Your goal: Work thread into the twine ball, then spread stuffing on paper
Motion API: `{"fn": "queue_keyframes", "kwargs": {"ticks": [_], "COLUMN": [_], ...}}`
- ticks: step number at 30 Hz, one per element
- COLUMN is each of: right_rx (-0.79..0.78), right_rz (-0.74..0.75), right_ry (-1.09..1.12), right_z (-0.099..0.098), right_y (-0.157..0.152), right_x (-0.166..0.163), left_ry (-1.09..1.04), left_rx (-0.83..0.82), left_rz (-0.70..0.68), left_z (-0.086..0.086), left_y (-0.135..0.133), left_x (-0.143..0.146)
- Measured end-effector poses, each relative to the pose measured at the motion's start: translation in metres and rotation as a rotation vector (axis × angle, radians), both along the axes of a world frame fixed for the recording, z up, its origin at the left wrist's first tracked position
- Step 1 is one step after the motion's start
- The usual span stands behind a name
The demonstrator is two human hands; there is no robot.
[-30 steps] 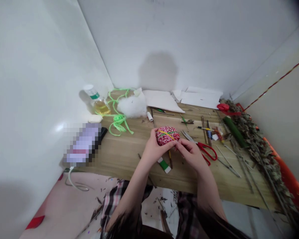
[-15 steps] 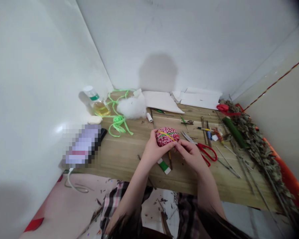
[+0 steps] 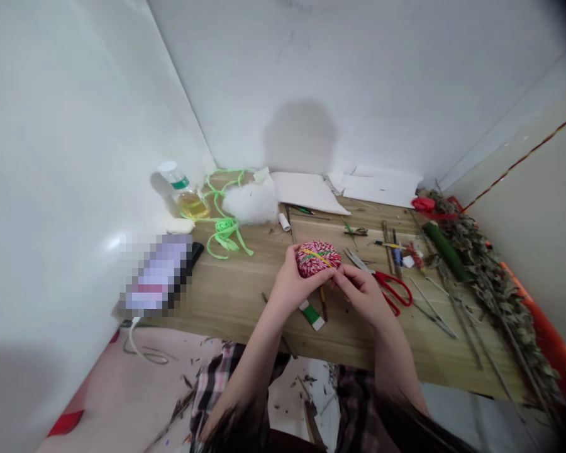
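Observation:
A round bundle of red and white yarn [image 3: 318,259], crossed by yellow and green strands, is held above the wooden table [image 3: 226,292]. My left hand [image 3: 292,277] wraps around its left and lower side, the thumb lying along the near edge. At the bundle's lower right edge, close to the left thumb tip, the fingertips of my right hand [image 3: 361,289] are pinched together; what is between them is too small to make out. Red-handled scissors [image 3: 389,283] lie with spread blades just right of my right hand. Below the hands is a green and white strip [image 3: 314,316].
White stuffing [image 3: 251,202], green cord [image 3: 225,234] and a bottle of yellow liquid [image 3: 188,196] stand back left. A blurred phone [image 3: 158,274] with a cable is at left. Twigs, a green roll [image 3: 446,251] and dried leaves [image 3: 509,302] line the right side. White sheets [image 3: 306,189] lie at the back.
Almost nothing differs. The whole view has shifted very slightly; both hands keep the same grip on the yarn bundle.

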State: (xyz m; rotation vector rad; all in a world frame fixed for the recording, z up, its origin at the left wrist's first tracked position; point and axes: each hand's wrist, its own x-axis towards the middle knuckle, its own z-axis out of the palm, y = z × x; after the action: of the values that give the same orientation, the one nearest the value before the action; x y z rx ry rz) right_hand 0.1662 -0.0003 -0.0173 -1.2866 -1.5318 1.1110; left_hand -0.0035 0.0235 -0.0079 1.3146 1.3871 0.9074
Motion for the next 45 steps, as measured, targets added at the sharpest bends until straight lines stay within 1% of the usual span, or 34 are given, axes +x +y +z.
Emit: {"fn": "queue_keyframes", "kwargs": {"ticks": [7,10,13,16,19,23,30,34,37,41,43,45], "right_rx": [0.009,0.016,0.017,0.008,-0.007,0.017,0.046,0.091,0.082,0.054,0.049,0.05], "right_rz": [-0.001,0.003,0.002,-0.012,-0.019,-0.021,-0.073,-0.115,-0.083,-0.04,-0.022,-0.005], "right_ry": [0.004,-0.005,-0.011,-0.018,-0.016,-0.012,0.008,0.016,0.001,-0.02,-0.001,0.023], "right_z": [0.0,0.001,0.001,0.0,0.001,0.004,0.005,0.005,0.004,0.0,-0.001,-0.001], "right_y": [0.0,0.0,-0.001,-0.002,-0.003,-0.002,-0.002,-0.003,-0.002,0.0,0.0,0.001], "right_x": [0.0,-0.001,-0.001,-0.001,-0.001,-0.001,0.002,0.003,0.004,0.002,0.001,0.0], "left_ry": [0.026,-0.002,-0.072,-0.182,-0.291,-0.384,-0.337,-0.34,-0.392,-0.52,-0.584,-0.598], "left_rx": [-0.021,0.009,0.025,-0.011,-0.071,-0.134,-0.094,-0.08,-0.096,-0.166,-0.195,-0.2], "left_rz": [-0.008,0.014,0.065,0.104,0.11,0.102,0.152,0.145,0.143,0.116,0.092,0.066], "left_z": [0.003,0.002,-0.002,-0.004,-0.004,-0.001,0.0,-0.003,-0.005,-0.003,-0.002,-0.002], "left_y": [-0.001,-0.001,0.002,0.005,0.007,0.009,0.008,0.009,0.01,0.01,0.009,0.009], "left_x": [0.001,0.002,0.002,0.001,0.001,0.003,0.005,0.006,0.007,0.009,0.01,0.011]}}
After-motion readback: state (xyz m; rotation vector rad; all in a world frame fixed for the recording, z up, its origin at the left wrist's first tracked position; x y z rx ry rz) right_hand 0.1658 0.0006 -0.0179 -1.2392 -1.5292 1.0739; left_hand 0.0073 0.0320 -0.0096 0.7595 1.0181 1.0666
